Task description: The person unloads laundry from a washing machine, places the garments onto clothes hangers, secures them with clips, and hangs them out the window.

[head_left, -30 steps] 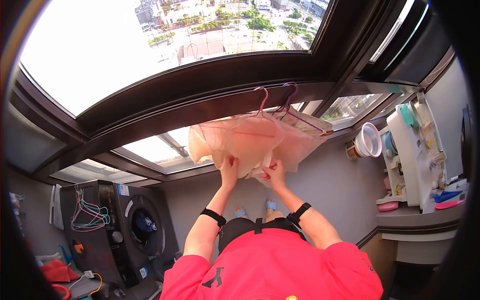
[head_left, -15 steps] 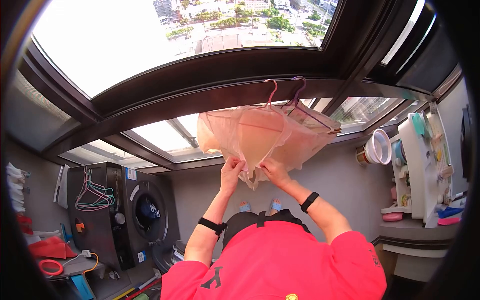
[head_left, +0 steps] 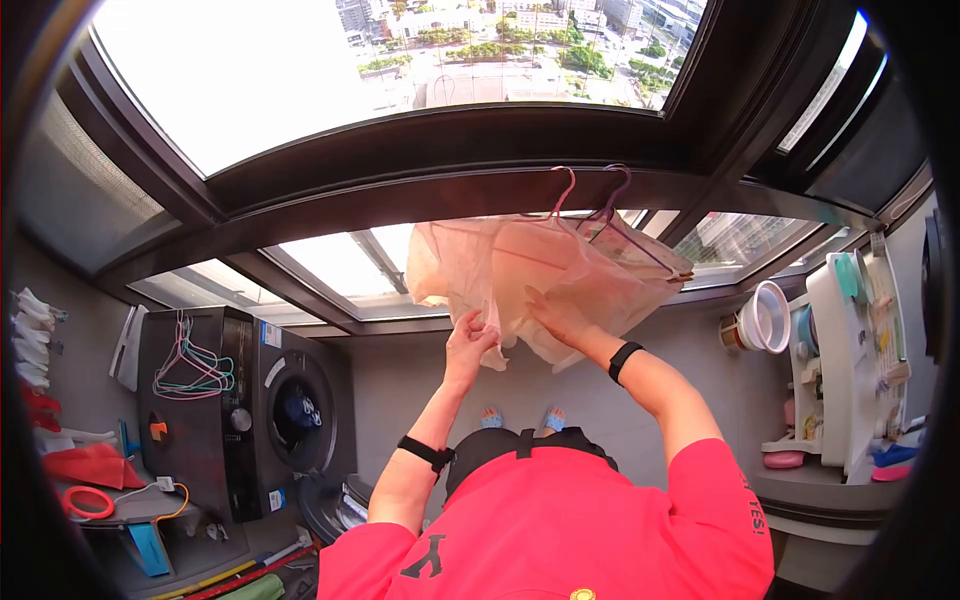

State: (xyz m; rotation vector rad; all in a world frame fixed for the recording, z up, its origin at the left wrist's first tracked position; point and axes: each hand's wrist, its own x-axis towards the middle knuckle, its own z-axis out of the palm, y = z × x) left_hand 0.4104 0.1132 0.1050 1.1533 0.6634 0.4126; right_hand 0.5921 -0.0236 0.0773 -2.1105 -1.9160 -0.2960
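Observation:
A sheer pale pink garment (head_left: 535, 255) hangs in front of me on a pink hanger (head_left: 566, 190). My left hand (head_left: 467, 348) pinches the garment's front edge near its lower end. Flat against the cloth on the other side rests my right hand (head_left: 562, 318), its fingers stretched out and partly veiled by fabric. Just behind, a purple hanger (head_left: 625, 185) holds another thin piece with clips at its right end.
A dark washing machine (head_left: 240, 420) stands at left, its round door open with clothes inside. Several wire hangers (head_left: 190, 365) hang on it. At right are a white bucket (head_left: 765, 315) and a white shelf unit (head_left: 835, 370). Windows line the front.
My right hand has let go of the garment's edge and spread its fingers on the cloth. The left hand still pinches its edge. The whole view has shifted slightly.

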